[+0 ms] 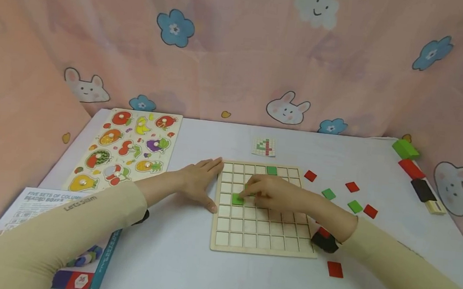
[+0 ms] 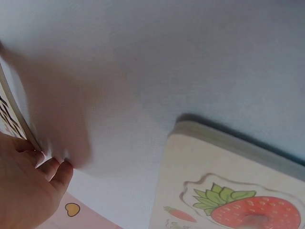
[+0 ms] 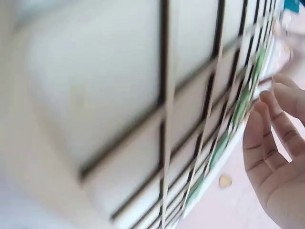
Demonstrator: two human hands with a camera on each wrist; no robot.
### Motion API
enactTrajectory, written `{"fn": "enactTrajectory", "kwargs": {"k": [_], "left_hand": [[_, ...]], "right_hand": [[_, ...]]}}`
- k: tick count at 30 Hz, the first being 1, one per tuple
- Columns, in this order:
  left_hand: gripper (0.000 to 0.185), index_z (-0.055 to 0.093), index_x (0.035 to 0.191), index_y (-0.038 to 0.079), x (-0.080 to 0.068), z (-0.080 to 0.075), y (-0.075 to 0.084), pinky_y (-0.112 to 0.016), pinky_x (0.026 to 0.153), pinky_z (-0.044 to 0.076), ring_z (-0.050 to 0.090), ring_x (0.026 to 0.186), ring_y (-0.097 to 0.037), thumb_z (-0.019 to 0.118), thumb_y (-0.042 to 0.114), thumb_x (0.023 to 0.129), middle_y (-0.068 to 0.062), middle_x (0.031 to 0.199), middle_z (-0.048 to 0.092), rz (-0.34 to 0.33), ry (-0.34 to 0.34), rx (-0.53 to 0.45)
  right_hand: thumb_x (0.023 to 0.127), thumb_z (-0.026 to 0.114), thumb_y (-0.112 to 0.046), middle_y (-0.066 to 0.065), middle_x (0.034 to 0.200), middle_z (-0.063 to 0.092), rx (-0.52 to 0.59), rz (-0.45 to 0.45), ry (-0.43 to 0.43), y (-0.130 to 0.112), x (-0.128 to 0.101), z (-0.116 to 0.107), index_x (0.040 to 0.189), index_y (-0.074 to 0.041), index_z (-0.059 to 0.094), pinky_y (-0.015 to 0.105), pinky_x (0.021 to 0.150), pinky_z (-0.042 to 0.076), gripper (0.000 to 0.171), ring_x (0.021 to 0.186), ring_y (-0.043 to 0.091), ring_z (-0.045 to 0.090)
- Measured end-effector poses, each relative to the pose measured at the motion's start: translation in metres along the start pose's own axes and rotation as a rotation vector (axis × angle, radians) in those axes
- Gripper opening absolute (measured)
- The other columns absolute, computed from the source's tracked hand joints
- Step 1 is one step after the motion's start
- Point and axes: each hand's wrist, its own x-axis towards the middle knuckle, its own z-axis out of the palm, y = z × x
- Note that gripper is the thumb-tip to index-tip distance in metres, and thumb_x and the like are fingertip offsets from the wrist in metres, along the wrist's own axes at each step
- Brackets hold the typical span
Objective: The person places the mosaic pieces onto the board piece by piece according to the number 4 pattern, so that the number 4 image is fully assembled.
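A person is sitting at a white table (image 1: 186, 270) with a wooden grid board (image 1: 261, 247) in front of them. The left hand (image 1: 200, 183) is lying flat, fingers straight, against the board's left edge, probably steadying it so it does not slide. The right hand (image 1: 277, 193) is reaching across the board, fingertips touching a green tile (image 1: 237, 199) lying in a cell in the left half, middle rows; the fingers look relaxed rather than pinching it, as if seating it in the cell. A second green square (image 1: 272, 170) is sitting in the top row. The remaining cells that show are holding nothing.

Loose red and green tiles (image 1: 354, 206) are lying scattered on the table right of the board, within easy reach of the right hand. A small pattern card (image 1: 264, 146) is lying just beyond the board, likely as a guide. A fruit puzzle (image 1: 126, 150) and a box (image 1: 40, 219) are lying to the left.
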Motion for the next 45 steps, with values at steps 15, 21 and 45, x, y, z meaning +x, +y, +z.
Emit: {"fn": "enactTrajectory", "kwargs": {"k": [15, 21, 45], "left_hand": [[0.126, 0.003, 0.16, 0.008, -0.002, 0.0, 0.001, -0.062, 0.121, 0.022, 0.005, 0.157, -0.037, 0.075, 0.067, 0.073, -0.011, 0.169, -0.003, 0.005, 0.009, -0.009], [0.127, 0.003, 0.16, 0.006, -0.001, -0.001, 0.001, -0.062, 0.121, 0.023, 0.005, 0.157, -0.037, 0.075, 0.067, 0.073, -0.012, 0.169, -0.003, 0.002, 0.007, -0.003], [0.128, 0.003, 0.16, 0.007, 0.001, 0.001, 0.001, -0.061, 0.122, 0.023, 0.005, 0.157, -0.037, 0.075, 0.068, 0.072, -0.011, 0.169, -0.003, 0.005, 0.013, 0.003]], "right_hand": [[0.092, 0.068, -0.01, 0.003, 0.113, 0.069, 0.054, 0.2, 0.128, 0.033, -0.042, -0.039, 0.116, -0.016, 0.073, 0.025, 0.078, 0.054, 0.026, 0.092, 0.015, 0.059], [0.087, 0.073, -0.01, 0.001, 0.106, 0.071, 0.05, 0.434, 0.146, 0.085, -0.103, -0.061, 0.107, -0.018, 0.073, 0.024, 0.077, 0.053, 0.022, 0.096, 0.018, 0.058], [0.08, 0.08, -0.014, 0.001, 0.087, 0.062, -0.008, 0.541, 0.085, 0.106, -0.114, -0.054, 0.087, -0.015, 0.064, 0.025, 0.07, 0.05, 0.017, 0.086, 0.018, 0.053]]}}
